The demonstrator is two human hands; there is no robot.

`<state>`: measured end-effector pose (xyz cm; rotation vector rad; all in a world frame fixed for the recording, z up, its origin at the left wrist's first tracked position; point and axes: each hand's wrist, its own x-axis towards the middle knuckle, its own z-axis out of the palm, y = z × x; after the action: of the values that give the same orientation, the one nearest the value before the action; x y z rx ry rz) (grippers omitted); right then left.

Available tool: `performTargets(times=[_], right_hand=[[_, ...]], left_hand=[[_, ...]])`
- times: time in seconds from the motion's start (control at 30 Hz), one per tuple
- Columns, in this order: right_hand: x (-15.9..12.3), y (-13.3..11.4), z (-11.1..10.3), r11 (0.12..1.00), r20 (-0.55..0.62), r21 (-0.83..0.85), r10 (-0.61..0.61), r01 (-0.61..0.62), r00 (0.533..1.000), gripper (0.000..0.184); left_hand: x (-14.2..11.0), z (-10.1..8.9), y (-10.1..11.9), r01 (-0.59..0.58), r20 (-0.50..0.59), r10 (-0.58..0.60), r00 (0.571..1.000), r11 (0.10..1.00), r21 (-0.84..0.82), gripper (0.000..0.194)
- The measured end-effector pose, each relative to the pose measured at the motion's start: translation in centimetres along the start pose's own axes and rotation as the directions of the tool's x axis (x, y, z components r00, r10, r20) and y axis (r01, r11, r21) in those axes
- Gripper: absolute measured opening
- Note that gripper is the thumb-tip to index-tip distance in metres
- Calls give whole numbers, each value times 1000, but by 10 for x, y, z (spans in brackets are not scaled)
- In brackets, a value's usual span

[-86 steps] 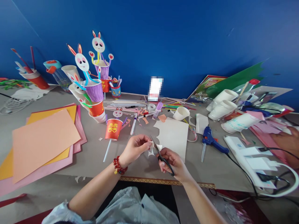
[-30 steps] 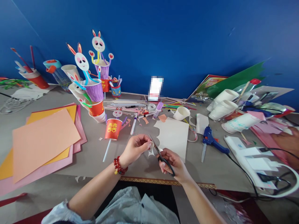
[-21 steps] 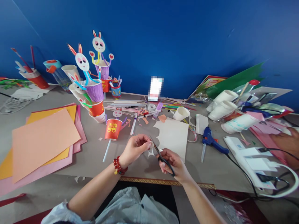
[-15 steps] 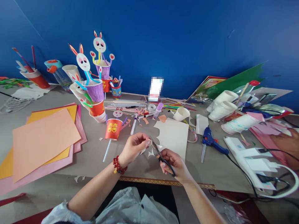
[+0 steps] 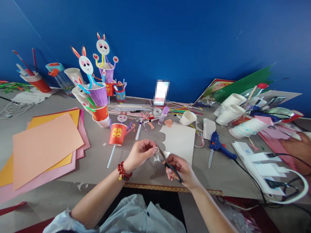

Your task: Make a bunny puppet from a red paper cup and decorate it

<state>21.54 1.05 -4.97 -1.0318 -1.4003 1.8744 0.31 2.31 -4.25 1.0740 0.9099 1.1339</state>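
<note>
Between thumb and fingers my left hand [image 5: 143,153] pinches a small piece of white paper [image 5: 157,150], mostly covered by the fingertips. My right hand [image 5: 178,168] grips black-handled scissors [image 5: 167,163], whose blades point up and left and touch the paper's edge. Below the blades a white paper scrap [image 5: 156,158] lies on the table. Behind my right hand is a large sheet of white paper [image 5: 181,139] with a scalloped, cut-away left edge. To the left of my left hand stands a red paper cup [image 5: 118,134] with a small rabbit face and purple straw arms.
Stacked coloured paper [image 5: 48,145] covers the left side. Taller rabbit cup figures [image 5: 97,94] stand behind it. At right lie a blue glue gun [image 5: 218,145] and a white power strip [image 5: 257,168] with cables. Another person's hand [image 5: 300,149] is at the far right edge.
My hands stay in nearly the same place. The small paper piece has turned slightly in my left fingers, and the scissor blades have shifted a little against it.
</note>
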Motion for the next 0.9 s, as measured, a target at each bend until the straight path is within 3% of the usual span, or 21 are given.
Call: performTargets(times=[0.9], right_hand=[[4,1,-7,997,4,-76,0,0,1000,49]], left_hand=[[2,-4,-1,49,21,-50,999,998,29,31]])
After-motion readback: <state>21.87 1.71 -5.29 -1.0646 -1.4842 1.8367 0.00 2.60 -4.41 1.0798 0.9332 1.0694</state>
